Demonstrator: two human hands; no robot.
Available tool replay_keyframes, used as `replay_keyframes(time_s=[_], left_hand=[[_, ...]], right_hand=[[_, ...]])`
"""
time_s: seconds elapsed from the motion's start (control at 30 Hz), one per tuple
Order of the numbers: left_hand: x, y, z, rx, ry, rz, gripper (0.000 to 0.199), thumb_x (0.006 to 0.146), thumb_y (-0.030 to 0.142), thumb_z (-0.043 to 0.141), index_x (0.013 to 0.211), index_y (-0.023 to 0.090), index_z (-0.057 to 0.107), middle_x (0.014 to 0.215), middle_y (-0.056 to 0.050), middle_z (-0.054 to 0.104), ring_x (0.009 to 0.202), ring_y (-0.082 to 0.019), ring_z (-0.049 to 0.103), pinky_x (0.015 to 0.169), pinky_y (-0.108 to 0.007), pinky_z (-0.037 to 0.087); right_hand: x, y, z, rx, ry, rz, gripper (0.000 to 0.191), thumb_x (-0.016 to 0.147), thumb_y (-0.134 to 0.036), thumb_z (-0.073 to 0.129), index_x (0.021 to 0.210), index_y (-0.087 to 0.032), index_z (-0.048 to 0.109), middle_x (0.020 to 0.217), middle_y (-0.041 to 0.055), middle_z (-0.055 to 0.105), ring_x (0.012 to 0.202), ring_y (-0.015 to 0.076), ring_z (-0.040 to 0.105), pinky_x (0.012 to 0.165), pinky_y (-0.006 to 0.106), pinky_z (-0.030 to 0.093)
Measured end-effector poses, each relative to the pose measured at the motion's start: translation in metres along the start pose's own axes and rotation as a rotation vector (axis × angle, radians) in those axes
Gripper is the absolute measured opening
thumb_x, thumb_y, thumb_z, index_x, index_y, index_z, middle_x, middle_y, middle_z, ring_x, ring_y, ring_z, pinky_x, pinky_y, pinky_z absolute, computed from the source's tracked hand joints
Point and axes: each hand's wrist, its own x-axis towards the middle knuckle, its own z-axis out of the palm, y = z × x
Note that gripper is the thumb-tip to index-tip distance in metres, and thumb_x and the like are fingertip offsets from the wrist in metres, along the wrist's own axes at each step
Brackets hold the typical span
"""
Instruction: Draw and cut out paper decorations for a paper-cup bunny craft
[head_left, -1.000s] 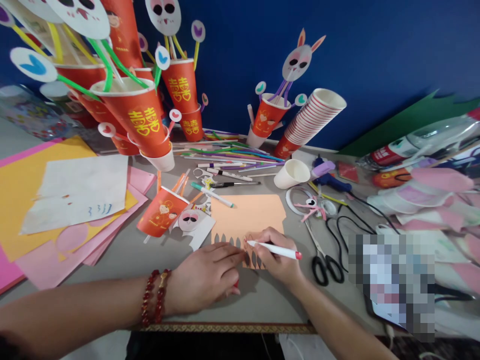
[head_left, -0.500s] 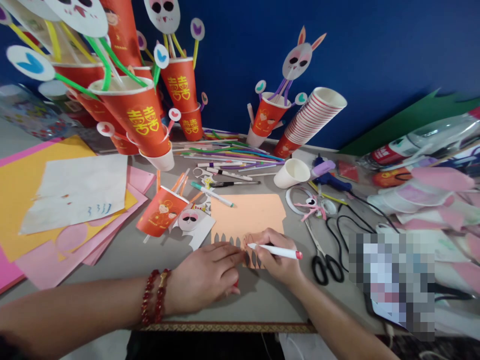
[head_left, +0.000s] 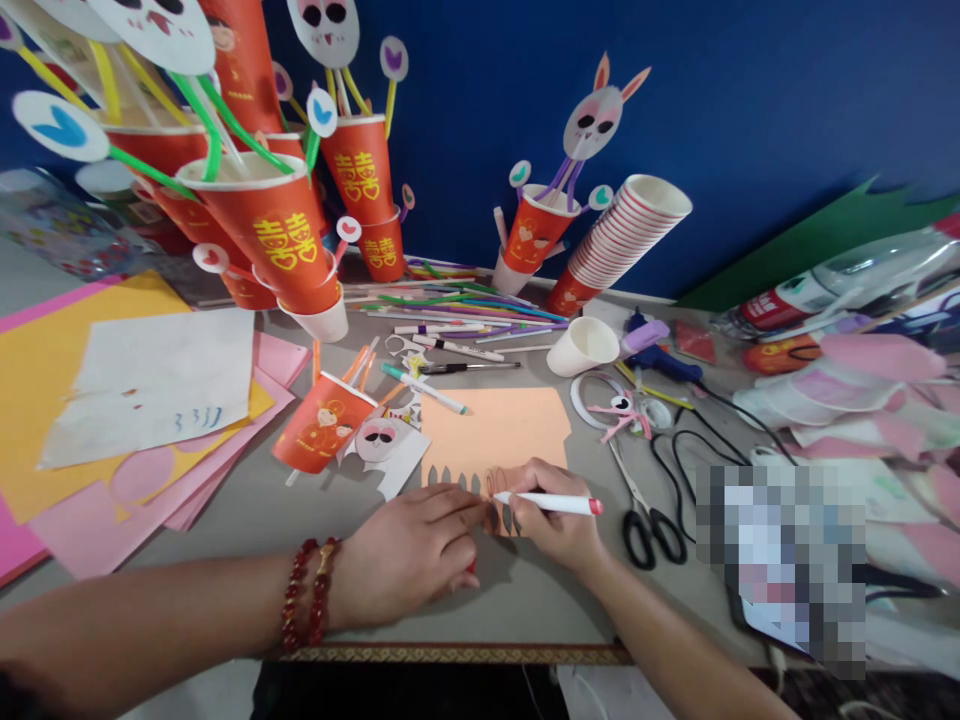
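My right hand (head_left: pixel 559 520) is closed around a white marker (head_left: pixel 559 503) with a red end. Its tip touches an orange sheet of paper (head_left: pixel 495 425), beside small rounded outlines drawn there. Grey pointed leaf-like shapes run along the sheet's lower part, partly covered by my hands. My left hand (head_left: pixel 409 550) lies flat with its fingers stretched over the sheet's lower left edge, close to the marker tip. A small red thing (head_left: pixel 472 567) shows by its thumb, mostly hidden; I cannot tell what it is.
Black-handled scissors (head_left: pixel 654 535) lie right of the sheet, near a blue glue gun (head_left: pixel 660 358) and its cable. A red cup (head_left: pixel 322 425) with straws and a rabbit-face cutout (head_left: pixel 379 440) are on the left. Stacked cups (head_left: pixel 622 240) and loose straws (head_left: pixel 465 300) lie behind.
The marker tip has shifted very slightly within the drawn outlines. My left hand stays in place on the sheet.
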Motion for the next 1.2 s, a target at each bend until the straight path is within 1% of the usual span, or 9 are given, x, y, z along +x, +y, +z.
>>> replay_keyframes(time_s=[0.17,0.27,0.37,0.43,0.53,0.7,0.9,1.1,1.2], left_hand=[[0.002,-0.0014,-0.0005,-0.003,-0.002,0.005,0.025,0.095,0.037,0.052,0.085,0.016,0.061,0.126,-0.008,0.063,0.122,-0.022,0.053,0.106,-0.038,0.043],[0.0018,-0.0011,-0.0005,0.001,-0.012,0.008,0.025,0.095,0.036,0.052,0.087,0.015,0.061,0.127,-0.009,0.062,0.123,-0.022,0.052,0.107,-0.037,0.042],[0.0008,-0.0004,-0.0003,-0.006,-0.001,0.004,0.024,0.094,0.036,0.053,0.086,0.015,0.061,0.126,-0.008,0.063,0.122,-0.022,0.053,0.107,-0.037,0.042],[0.0002,-0.0002,-0.0001,-0.017,0.005,-0.007,0.023,0.094,0.036,0.053,0.086,0.015,0.061,0.125,-0.008,0.064,0.121,-0.021,0.054,0.107,-0.037,0.042],[0.0001,-0.0003,-0.0001,-0.025,0.008,-0.02,0.023,0.094,0.036,0.053,0.087,0.016,0.061,0.126,-0.007,0.063,0.121,-0.021,0.054,0.108,-0.037,0.041],[0.0008,-0.0006,-0.0006,-0.015,0.001,-0.006,0.024,0.095,0.036,0.052,0.086,0.016,0.061,0.126,-0.008,0.063,0.121,-0.021,0.054,0.108,-0.037,0.041],[0.0009,-0.0003,-0.0013,-0.008,-0.002,-0.008,0.026,0.095,0.037,0.051,0.085,0.015,0.061,0.124,-0.009,0.064,0.119,-0.022,0.056,0.106,-0.037,0.043],[0.0008,-0.0004,-0.0014,-0.005,0.0,-0.009,0.025,0.095,0.037,0.052,0.087,0.015,0.061,0.125,-0.009,0.064,0.119,-0.022,0.055,0.105,-0.038,0.044],[0.0003,-0.0004,-0.0008,0.001,-0.008,-0.005,0.026,0.095,0.037,0.051,0.087,0.015,0.061,0.126,-0.008,0.063,0.121,-0.022,0.054,0.106,-0.038,0.044]], right_hand=[[-0.0019,0.0015,0.0011,0.097,0.074,0.115,0.019,0.083,-0.021,0.052,0.064,-0.022,0.05,0.05,-0.005,0.047,0.043,0.011,0.044,0.043,0.023,0.034],[-0.0025,0.0018,0.0013,0.115,0.042,0.146,0.009,0.085,-0.022,0.053,0.075,-0.021,0.054,0.053,-0.0045,0.053,0.044,0.0116,0.048,0.043,0.023,0.038],[-0.0018,0.0009,-0.0003,0.047,0.014,0.098,0.003,0.081,-0.02,0.055,0.08,-0.021,0.057,0.058,-0.0025,0.059,0.048,0.0125,0.052,0.047,0.024,0.041],[-0.0011,0.0,-0.0019,-0.01,0.013,0.048,0.004,0.079,-0.018,0.055,0.076,-0.021,0.057,0.057,-0.0023,0.059,0.048,0.0124,0.051,0.047,0.023,0.04],[-0.0007,-0.001,-0.0038,-0.036,0.017,-0.005,0.006,0.076,-0.016,0.054,0.073,-0.021,0.056,0.055,-0.0035,0.056,0.046,0.0118,0.049,0.045,0.023,0.038],[-0.0004,-0.0013,-0.0039,-0.041,0.023,-0.002,0.007,0.076,-0.016,0.053,0.076,-0.022,0.056,0.057,-0.0036,0.055,0.047,0.0118,0.049,0.046,0.023,0.039],[0.0015,-0.0013,-0.0024,-0.035,-0.007,-0.038,0.009,0.075,-0.014,0.052,0.071,-0.022,0.055,0.053,-0.0045,0.052,0.046,0.0121,0.048,0.047,0.023,0.038],[0.0014,-0.0008,-0.0014,-0.055,-0.012,-0.039,0.009,0.076,-0.015,0.052,0.071,-0.021,0.054,0.055,-0.0034,0.056,0.049,0.0126,0.05,0.049,0.023,0.038],[0.0007,0.0007,-0.002,-0.071,-0.03,-0.055,0.011,0.077,-0.016,0.052,0.067,-0.021,0.053,0.053,-0.0039,0.053,0.048,0.0124,0.048,0.049,0.023,0.037]])
